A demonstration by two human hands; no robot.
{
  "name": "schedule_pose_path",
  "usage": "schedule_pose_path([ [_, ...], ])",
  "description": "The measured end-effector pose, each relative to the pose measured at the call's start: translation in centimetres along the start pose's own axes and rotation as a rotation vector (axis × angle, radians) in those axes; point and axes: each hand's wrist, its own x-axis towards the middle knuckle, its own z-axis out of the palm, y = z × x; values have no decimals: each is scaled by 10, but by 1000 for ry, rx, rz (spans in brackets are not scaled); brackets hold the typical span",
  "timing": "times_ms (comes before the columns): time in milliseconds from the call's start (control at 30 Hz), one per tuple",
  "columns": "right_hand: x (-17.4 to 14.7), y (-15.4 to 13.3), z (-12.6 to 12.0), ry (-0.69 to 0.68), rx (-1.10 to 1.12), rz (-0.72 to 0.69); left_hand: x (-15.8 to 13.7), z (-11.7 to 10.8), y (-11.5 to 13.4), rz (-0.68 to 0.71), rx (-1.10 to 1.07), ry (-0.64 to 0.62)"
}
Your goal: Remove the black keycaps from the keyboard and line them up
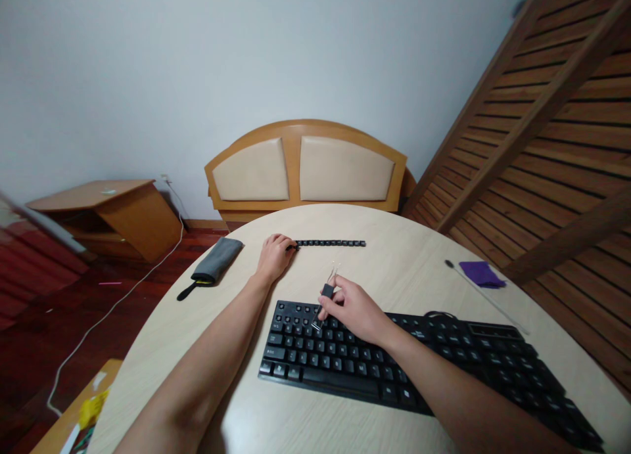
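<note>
My left hand [275, 257] rests on the table at the left end of a straight row of black keycaps [331, 243], its fingers pinched on a keycap there. Over the upper left part of a black keyboard [340, 378], my right hand [359, 311] grips a keycap puller [327, 292]. The puller has a black body, thin wire prongs pointing up and away, and a metal end tilted down toward the keys. In the keyboard's upper left corner, several key positions show small bare mounts without caps. My right forearm covers part of the keyboard's middle.
On the round table [246, 414] lie a grey pouch [217, 260] at the left, and a purple cloth [482, 274] and a thin brush [486, 295] at the right. Beyond the table stands a padded headboard [294, 171]. A slatted wooden screen [557, 152] leans along the right.
</note>
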Motion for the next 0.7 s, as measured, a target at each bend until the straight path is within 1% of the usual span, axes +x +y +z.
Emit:
schedule_pose_path([
  [333, 0, 0, 0, 3, -24, 9, -3, 2, -2, -50, 34, 20],
  [700, -1, -1, 0, -2, -10, 9, -2, 1, 0, -56, 41, 17],
])
